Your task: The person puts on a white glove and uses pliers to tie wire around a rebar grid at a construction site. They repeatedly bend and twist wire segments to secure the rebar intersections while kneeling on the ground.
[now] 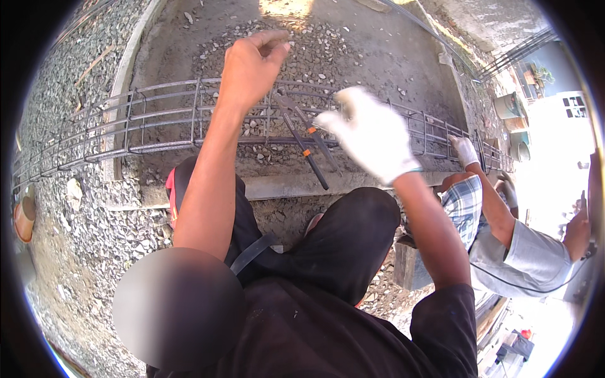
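Observation:
A long rebar cage [167, 123] of steel bars and square stirrups lies across the concrete-edged bed in front of me. My bare left hand [252, 69] is raised over its far side. The thumb and forefinger come together at their tips; whatever might be between them is too small to make out. Pincers [301, 140] with dark handles and orange bands rest on the bars between my hands, their handles spread. Just right of them is my right hand [372, 135], in a white glove. Motion blurs its fingers, so their grip is unclear.
At the right, another person's gloved hand [465, 151] is at the cage's far end. Gravel [82, 208] covers the ground at left, where an orange bucket [25, 218] lies. A concrete curb [265, 187] runs before my knees. More buckets [507, 106] stand at the far right.

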`<state>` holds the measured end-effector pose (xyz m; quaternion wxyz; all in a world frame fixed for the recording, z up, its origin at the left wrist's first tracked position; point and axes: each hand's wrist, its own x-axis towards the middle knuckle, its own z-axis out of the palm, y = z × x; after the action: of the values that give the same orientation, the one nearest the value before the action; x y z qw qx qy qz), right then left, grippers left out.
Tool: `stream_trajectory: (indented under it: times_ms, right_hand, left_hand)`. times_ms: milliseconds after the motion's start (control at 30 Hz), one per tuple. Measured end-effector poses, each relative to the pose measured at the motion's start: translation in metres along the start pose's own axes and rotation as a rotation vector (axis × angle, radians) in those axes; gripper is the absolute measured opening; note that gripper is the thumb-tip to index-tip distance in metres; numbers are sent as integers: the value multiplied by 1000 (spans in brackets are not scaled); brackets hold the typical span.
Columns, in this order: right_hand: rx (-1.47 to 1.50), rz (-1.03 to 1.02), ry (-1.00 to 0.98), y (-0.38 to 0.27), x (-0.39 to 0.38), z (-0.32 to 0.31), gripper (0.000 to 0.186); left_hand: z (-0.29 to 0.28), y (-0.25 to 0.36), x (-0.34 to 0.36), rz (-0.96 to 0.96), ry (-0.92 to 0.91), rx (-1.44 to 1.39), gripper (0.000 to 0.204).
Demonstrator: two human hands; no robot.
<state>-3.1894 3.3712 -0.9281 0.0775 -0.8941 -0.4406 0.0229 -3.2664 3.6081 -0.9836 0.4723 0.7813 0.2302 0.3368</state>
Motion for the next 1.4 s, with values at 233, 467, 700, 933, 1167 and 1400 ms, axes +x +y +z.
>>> stream_trajectory:
  times_ms: [233,467,700,933,1167,1400]
  right_hand:
    - [-157,-116,-342,-26,21,52,92]
    - [194,-112,-273,21,30,41,73]
    - [-416,29,-77,125,-11,-83,33]
    - [-1096,-119,-592,165,5,-107,21]
    - [-997,-159,-580,185,22,-81,25]
    - [-1013,-100,-764,183,50,-67,29]
  left_hand:
    - [3,1,2,39,32,-26,36]
    - [8,-12,7,48,78,-51,35]
    - [41,-5,-28,238,-318,544,94]
    - [89,-11,-60,196,-704,876,152]
    - [92,-12,-64,216,-652,889,137]
    - [93,-15,-62,179,-665,848,142]
